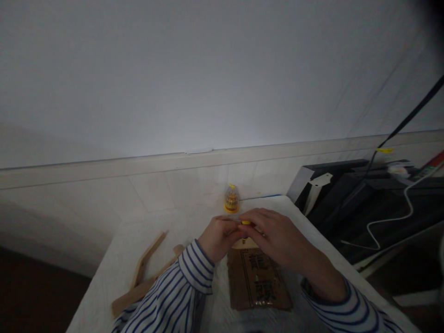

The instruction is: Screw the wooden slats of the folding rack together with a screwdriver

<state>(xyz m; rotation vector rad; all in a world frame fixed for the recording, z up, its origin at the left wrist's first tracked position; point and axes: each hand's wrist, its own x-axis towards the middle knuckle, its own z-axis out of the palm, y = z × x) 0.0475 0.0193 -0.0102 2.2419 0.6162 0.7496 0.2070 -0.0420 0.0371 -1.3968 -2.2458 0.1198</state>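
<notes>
Fingers (255,235) of the right hand (279,233) close around a small yellow piece (246,222), the left hand (218,236) meeting them; whether its fingers grip too, I cannot tell. The yellow piece is over the far end of lettered brown cardboard (256,282) on the bench (111,263), nearer than a clear, yellow-based bottle (231,200).

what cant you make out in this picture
In the head view:
Yellow piece: full shape, hidden by left hand and right hand.
Lower wood strip: partly behind left sleeve.
Bottle: contents, too small and blurred.
Right sleeve: cut off by the bottom edge.
</notes>
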